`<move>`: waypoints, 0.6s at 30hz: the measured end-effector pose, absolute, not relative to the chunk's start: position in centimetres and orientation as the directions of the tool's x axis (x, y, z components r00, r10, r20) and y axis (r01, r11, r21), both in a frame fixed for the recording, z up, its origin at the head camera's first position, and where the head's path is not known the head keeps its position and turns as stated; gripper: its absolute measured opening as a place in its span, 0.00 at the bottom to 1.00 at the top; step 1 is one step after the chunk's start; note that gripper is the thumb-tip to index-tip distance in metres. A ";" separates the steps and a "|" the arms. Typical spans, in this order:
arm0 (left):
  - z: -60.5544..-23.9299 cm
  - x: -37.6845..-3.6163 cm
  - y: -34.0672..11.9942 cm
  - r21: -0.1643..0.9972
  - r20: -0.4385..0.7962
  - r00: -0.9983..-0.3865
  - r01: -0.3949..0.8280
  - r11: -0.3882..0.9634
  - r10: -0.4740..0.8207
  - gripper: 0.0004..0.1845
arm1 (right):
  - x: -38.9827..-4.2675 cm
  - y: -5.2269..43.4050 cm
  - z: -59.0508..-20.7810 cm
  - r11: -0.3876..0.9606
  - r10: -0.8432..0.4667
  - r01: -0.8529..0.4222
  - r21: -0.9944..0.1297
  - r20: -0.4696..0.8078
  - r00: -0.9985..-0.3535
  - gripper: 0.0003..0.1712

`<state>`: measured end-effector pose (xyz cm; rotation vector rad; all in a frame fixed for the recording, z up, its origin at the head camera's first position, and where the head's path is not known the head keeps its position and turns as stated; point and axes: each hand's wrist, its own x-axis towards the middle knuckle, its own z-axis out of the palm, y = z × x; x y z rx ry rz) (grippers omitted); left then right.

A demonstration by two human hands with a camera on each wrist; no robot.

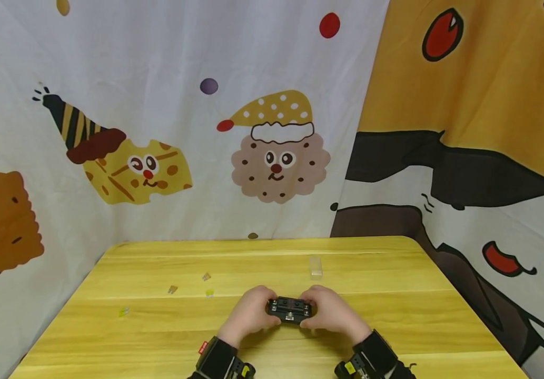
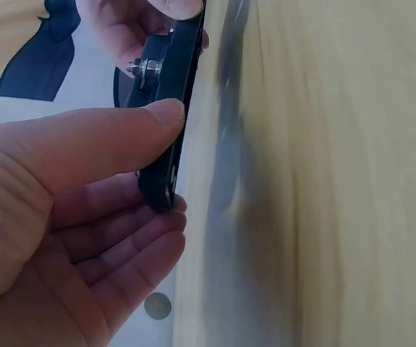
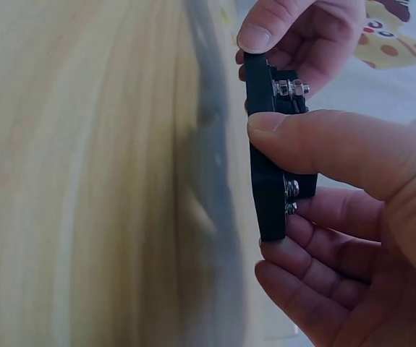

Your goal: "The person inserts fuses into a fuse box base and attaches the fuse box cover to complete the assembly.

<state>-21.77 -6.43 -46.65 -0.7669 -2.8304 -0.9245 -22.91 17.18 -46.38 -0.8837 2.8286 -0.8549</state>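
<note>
A black plastic block with metal terminal bolts and nuts (image 1: 290,309), which looks like a fuse holder, is held between both hands above the wooden table. My left hand (image 1: 251,313) grips its left end, thumb (image 2: 132,137) on the near face and fingers behind and under it. At the right end, my right hand (image 1: 333,315) pinches it the same way, its thumb (image 3: 316,148) laid across the side. Shiny bolts (image 3: 290,87) stick out of the block in both wrist views. Its far face is hidden.
Beyond the hands a clear plastic piece (image 1: 316,267) lies on the wooden table (image 1: 158,342). Several small translucent pieces lie to the left, among them a brownish one (image 1: 172,289) and a yellow-green one (image 1: 124,311). A printed cloth (image 1: 177,105) hangs behind the table.
</note>
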 end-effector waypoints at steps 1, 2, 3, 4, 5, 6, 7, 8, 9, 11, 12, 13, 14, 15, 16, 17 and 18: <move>-46.6 -21.8 -6.6 0.531 0.212 -0.873 0.481 0.698 0.440 0.22 | -23.0 17.0 -46.4 0.677 -0.548 -0.516 -0.524 0.109 -0.830 0.24; -46.7 -21.8 -6.7 0.529 0.209 -0.873 0.479 0.700 0.440 0.21 | -23.0 16.8 -46.4 0.673 -0.552 -0.521 -0.526 0.111 -0.826 0.24; -46.7 -21.9 -6.9 0.526 0.205 -0.874 0.478 0.704 0.440 0.21 | -23.1 16.7 -46.4 0.670 -0.555 -0.522 -0.528 0.111 -0.825 0.24; -46.7 -21.9 -7.0 0.523 0.203 -0.875 0.477 0.707 0.440 0.21 | -23.1 16.5 -46.5 0.668 -0.555 -0.520 -0.532 0.110 -0.825 0.24; -46.8 -21.9 -7.1 0.520 0.197 -0.877 0.473 0.712 0.438 0.21 | -23.2 16.4 -46.5 0.666 -0.557 -0.521 -0.534 0.109 -0.823 0.23; -46.8 -22.0 -7.2 0.516 0.196 -0.878 0.471 0.715 0.437 0.20 | -23.2 16.2 -46.5 0.664 -0.558 -0.521 -0.536 0.109 -0.823 0.23; -46.8 -22.0 -7.2 0.513 0.196 -0.879 0.469 0.719 0.434 0.20 | -23.3 16.1 -46.6 0.664 -0.558 -0.519 -0.538 0.105 -0.823 0.23; -46.8 -22.0 -7.3 0.513 0.193 -0.882 0.465 0.722 0.430 0.20 | -23.4 16.0 -46.7 0.668 -0.557 -0.517 -0.535 0.101 -0.824 0.23; -46.8 -22.0 -7.4 0.512 0.194 -0.883 0.463 0.723 0.427 0.20 | -23.5 15.9 -46.8 0.671 -0.556 -0.514 -0.535 0.095 -0.825 0.23; -46.8 -22.1 -7.5 0.509 0.194 -0.885 0.459 0.728 0.423 0.20 | -23.8 15.7 -47.0 0.671 -0.560 -0.514 -0.534 0.089 -0.824 0.24; -46.8 -22.1 -7.5 0.508 0.194 -0.887 0.457 0.730 0.419 0.20 | -24.0 15.6 -47.1 0.672 -0.561 -0.515 -0.532 0.086 -0.823 0.24; -46.8 -22.1 -7.6 0.506 0.193 -0.888 0.455 0.733 0.417 0.20 | -24.1 15.5 -47.2 0.673 -0.564 -0.518 -0.528 0.087 -0.821 0.24; -46.8 -22.1 -7.6 0.502 0.194 -0.889 0.454 0.736 0.416 0.20 | -24.2 15.5 -47.2 0.672 -0.566 -0.522 -0.525 0.089 -0.819 0.24; -46.9 -22.1 -7.6 0.496 0.196 -0.889 0.454 0.740 0.414 0.20 | -24.2 15.4 -47.3 0.671 -0.569 -0.525 -0.524 0.091 -0.818 0.25; -46.9 -22.1 -7.6 0.489 0.198 -0.890 0.453 0.746 0.411 0.20 | -24.3 15.3 -47.3 0.670 -0.571 -0.530 -0.520 0.096 -0.815 0.25; -46.9 -22.1 -7.6 0.480 0.200 -0.891 0.453 0.751 0.408 0.20 | -24.3 15.2 -47.3 0.670 -0.573 -0.536 -0.514 0.101 -0.813 0.25; -47.0 -22.2 -7.6 0.472 0.205 -0.890 0.455 0.755 0.407 0.20 | -24.4 15.2 -47.4 0.670 -0.575 -0.542 -0.508 0.107 -0.811 0.25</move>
